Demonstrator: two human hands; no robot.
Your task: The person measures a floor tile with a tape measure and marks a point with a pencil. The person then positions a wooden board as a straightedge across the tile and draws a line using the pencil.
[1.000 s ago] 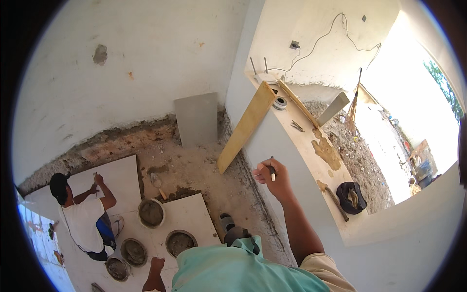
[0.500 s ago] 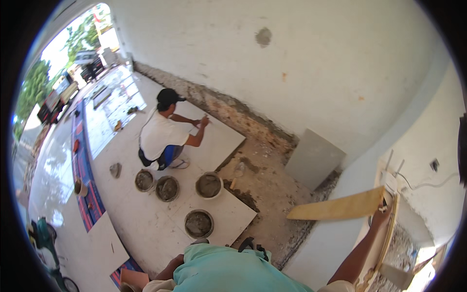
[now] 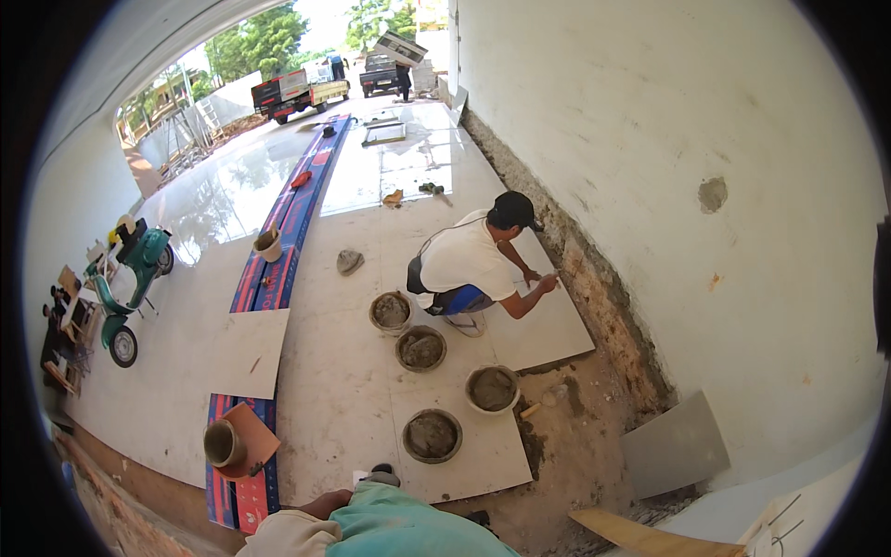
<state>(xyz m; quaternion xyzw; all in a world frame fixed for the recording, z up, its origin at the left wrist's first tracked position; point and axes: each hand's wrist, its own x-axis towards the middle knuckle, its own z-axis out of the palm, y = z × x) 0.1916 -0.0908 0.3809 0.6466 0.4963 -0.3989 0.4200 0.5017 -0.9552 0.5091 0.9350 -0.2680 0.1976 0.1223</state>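
Part of my left arm [image 3: 322, 504] comes out of a pale sleeve at the lower edge, beside my teal clothing [image 3: 408, 524]. Its fingers are hidden behind the cloth. My right hand is outside the picture. At the lower right a long yellowish wooden board [image 3: 640, 537] juts in from the edge; its far end is cut off. Ahead of me stand several buckets of grey mortar, the nearest one [image 3: 432, 435] just beyond my foot [image 3: 380, 475]. A co-worker [image 3: 469, 265] in a black cap squats past them, both hands low over a large pale tile [image 3: 543, 330].
A grey tile [image 3: 676, 446] leans against the right wall, by a strip of bare rough ground [image 3: 575, 413]. Blue-and-red packaging strips [image 3: 288, 251] run along the floor at left, with a bucket [image 3: 224, 444] on them. A green scooter [image 3: 130, 283] stands far left; trucks [image 3: 297, 93] are outside.
My view has swung toward the right-hand side's opposite, leftward, so the scene sits further right. My right hand, earlier at the wooden board's end, has left the picture. The co-worker still squats at the tile.
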